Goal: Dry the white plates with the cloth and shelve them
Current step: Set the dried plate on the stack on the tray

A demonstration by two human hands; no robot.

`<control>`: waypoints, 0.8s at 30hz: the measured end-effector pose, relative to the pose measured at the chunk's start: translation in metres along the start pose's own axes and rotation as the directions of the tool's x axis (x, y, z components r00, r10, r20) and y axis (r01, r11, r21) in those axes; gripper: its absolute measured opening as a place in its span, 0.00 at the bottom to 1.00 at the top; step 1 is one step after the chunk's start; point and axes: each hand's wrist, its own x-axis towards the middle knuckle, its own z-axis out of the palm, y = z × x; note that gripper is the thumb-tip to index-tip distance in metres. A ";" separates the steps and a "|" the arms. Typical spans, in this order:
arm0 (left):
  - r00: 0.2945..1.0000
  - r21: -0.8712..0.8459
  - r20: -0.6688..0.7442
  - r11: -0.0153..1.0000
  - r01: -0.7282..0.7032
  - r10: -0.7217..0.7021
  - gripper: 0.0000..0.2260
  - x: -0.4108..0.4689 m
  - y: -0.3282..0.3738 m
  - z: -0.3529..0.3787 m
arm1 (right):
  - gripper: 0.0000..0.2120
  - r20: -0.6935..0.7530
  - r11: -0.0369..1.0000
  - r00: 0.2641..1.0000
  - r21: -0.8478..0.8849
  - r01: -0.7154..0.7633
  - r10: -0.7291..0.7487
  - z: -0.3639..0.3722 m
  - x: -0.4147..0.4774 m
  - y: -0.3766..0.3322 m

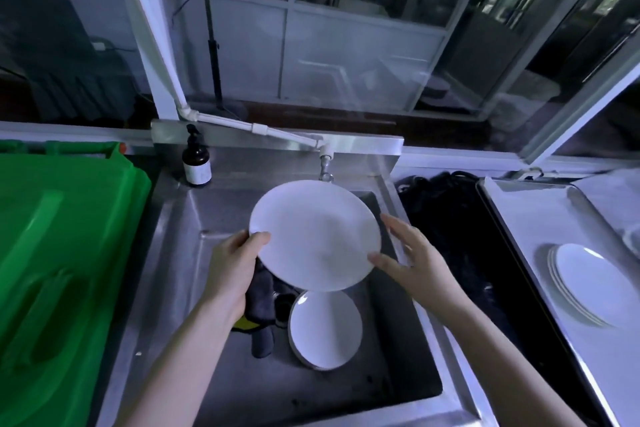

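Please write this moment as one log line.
white plate: over sink; left hand: grips its rim; right hand: open at right rim; cloth: below left hand; second plate: in sink; stacked plates: on tray

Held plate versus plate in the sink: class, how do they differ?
The held plate is raised and tilted, gripped by the left hand; the sink plate rests low in the sink, untouched. The held plate looks larger than the sink plate. Both are round and white.
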 end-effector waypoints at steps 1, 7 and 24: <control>1.000 0.014 -0.002 0.999 -0.031 0.031 0.10 -0.006 -0.002 0.009 | 0.28 -0.074 0.990 0.991 0.099 -0.102 0.109 -0.007 -0.002 0.009; 0.988 0.006 0.130 0.997 -0.082 0.080 0.07 -0.053 -0.019 0.096 | 0.10 -0.131 0.801 0.938 0.566 -0.195 0.320 -0.060 -0.034 0.070; 0.793 0.156 0.610 0.978 -0.137 0.014 0.11 -0.164 -0.102 0.371 | 0.12 -0.324 0.602 0.762 0.792 -0.106 0.560 -0.290 -0.160 0.280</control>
